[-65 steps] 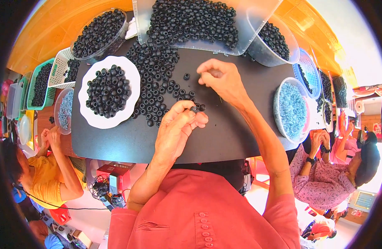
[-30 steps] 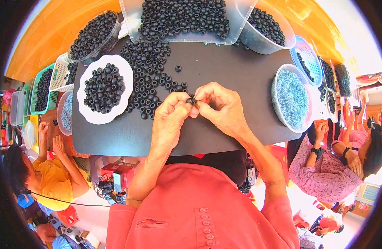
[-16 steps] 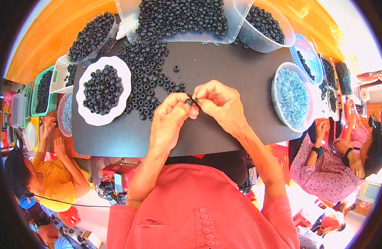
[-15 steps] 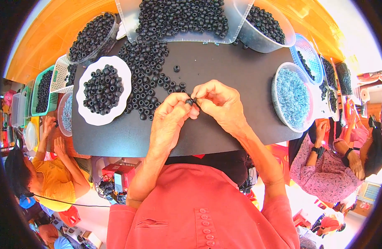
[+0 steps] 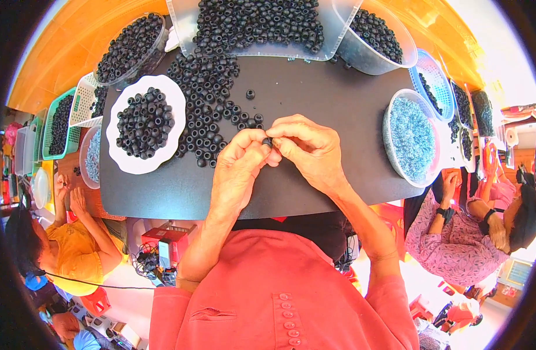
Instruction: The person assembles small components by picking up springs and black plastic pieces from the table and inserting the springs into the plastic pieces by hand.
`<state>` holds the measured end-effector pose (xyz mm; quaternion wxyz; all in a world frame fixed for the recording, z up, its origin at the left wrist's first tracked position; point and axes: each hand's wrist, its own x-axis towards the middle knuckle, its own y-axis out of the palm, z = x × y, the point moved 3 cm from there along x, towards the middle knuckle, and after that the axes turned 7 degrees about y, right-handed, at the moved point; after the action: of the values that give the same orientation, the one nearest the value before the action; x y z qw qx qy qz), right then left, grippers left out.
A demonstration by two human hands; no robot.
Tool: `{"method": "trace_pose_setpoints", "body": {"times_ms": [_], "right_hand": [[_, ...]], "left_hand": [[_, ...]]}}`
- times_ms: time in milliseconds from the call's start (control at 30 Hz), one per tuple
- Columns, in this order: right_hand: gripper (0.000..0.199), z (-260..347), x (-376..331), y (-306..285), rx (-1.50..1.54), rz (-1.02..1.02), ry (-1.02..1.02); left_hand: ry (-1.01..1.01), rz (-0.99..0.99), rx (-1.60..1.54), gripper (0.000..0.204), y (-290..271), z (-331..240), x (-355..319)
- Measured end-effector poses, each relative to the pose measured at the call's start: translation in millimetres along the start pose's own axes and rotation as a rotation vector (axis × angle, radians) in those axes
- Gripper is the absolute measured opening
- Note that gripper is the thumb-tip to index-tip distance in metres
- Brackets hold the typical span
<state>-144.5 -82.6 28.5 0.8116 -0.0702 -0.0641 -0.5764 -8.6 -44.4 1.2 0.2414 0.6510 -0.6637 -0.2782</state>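
My left hand (image 5: 238,166) pinches a small round black piece with a hole (image 5: 267,142) between thumb and fingertips, above the middle of the dark table (image 5: 332,99). Closed at the fingertips, my right hand (image 5: 312,153) meets the same piece; whatever it pinches there is too small and hidden to name. Just beyond my left hand, a loose pile of similar black pieces (image 5: 205,119) spreads over the tabletop. One single black piece (image 5: 250,94) lies apart from the pile. A white scalloped plate (image 5: 117,153) heaped with black pieces stands to the left.
A large clear bin (image 5: 332,44) of black pieces lies at the back, between two clear tubs of them. At right stands a clear tub of small bluish parts (image 5: 412,137), beside a blue basket (image 5: 418,61). Co-workers sit at left (image 5: 81,251) and right (image 5: 448,245).
My right fingers have shifted slightly and closed further over the black piece. My left hand keeps its pinch. The view has moved a little.
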Motion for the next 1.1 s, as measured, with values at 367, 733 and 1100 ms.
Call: {"method": "trace_pose_setpoints", "body": {"times_ms": [367,733,1100], "right_hand": [[0.022,2,-3,6,-0.041,0.033,0.015],[0.037,3,-7,12,-0.333,-0.079,-0.178],[0.033,-3,-4,16,-0.409,-0.098,-0.32]], "left_hand": [[0.061,-0.014,0.032,0.015,-2,2,1],[-0.047,0.037,-0.178,0.019,-9,5,2],[-0.116,0.051,-0.235,0.016,-6,5,3]]}}
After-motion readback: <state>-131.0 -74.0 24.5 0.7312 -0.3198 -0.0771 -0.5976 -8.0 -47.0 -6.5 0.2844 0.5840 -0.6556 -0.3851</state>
